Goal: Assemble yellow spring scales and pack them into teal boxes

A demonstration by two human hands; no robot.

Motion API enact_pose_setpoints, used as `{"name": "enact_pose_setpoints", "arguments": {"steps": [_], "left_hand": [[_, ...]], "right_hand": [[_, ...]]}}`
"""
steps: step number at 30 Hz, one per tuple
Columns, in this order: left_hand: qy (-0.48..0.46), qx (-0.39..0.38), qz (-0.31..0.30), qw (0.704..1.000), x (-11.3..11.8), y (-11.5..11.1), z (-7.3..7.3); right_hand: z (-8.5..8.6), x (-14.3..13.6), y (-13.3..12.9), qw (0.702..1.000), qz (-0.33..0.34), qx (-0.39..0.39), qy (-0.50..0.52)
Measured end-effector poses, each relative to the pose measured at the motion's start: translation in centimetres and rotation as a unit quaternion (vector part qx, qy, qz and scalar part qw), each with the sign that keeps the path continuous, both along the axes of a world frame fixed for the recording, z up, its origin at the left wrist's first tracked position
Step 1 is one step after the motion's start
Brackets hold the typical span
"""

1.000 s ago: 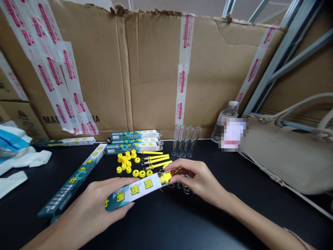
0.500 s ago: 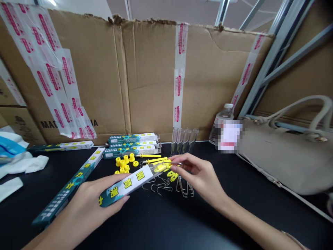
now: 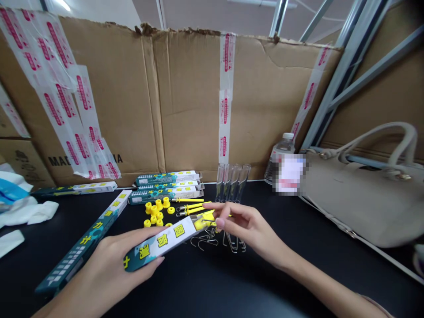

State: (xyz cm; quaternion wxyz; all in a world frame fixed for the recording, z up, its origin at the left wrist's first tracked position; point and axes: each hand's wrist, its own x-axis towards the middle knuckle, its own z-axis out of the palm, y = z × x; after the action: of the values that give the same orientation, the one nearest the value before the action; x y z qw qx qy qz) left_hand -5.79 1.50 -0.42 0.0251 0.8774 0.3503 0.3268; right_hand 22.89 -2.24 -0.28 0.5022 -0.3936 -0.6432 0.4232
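My left hand [image 3: 122, 260] wraps round a narrow green-and-white cardboard box [image 3: 160, 242] with yellow characters. The box tilts up to the right, and its right end is open. A yellow plastic piece [image 3: 203, 222] sticks out of that end. At its tip, my right hand [image 3: 243, 225] pinches a thin metal hook, partly hidden by the fingertips. Under and behind the hands lie loose wire hooks [image 3: 234, 242], yellow rods with metal ends [image 3: 192, 206] and several yellow caps [image 3: 159, 204].
Similar boxes [image 3: 165, 194] are stacked at the back; another long box [image 3: 88, 240] lies left. Clear tubes [image 3: 232, 183] stand near the cardboard wall [image 3: 188, 101]. A water bottle [image 3: 274, 163] and grey handbag [image 3: 364, 190] are at right, white-and-blue packaging [image 3: 20, 194] at far left.
The yellow piece and its hook have gone further into the box. My right hand has moved slightly left and down towards the open end. The view has shifted a little.
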Motion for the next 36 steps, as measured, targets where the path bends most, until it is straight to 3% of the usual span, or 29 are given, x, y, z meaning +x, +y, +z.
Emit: {"name": "enact_pose_setpoints", "arguments": {"steps": [8,15,21,28,36], "left_hand": [[-0.016,0.007,0.009,1.000,0.1,-0.2,0.2],[-0.018,0.013,0.021,1.000,0.0,0.0,0.1],[-0.016,0.015,0.023,0.999,0.1,-0.1,0.4],[-0.016,0.002,0.028,0.999,-0.3,0.3,-0.4],[-0.020,0.029,0.008,0.999,0.2,-0.1,0.3]], "right_hand": [[1.2,1.5,0.6,0.977,0.013,-0.064,0.203],[1.1,1.4,0.6,0.974,0.059,-0.093,0.197],[0.7,1.4,0.9,0.955,0.090,-0.118,0.256],[0.6,1.8,1.2,0.947,0.112,-0.137,0.268],[0.4,1.3,1.0,0.953,0.079,-0.119,0.268]]}}
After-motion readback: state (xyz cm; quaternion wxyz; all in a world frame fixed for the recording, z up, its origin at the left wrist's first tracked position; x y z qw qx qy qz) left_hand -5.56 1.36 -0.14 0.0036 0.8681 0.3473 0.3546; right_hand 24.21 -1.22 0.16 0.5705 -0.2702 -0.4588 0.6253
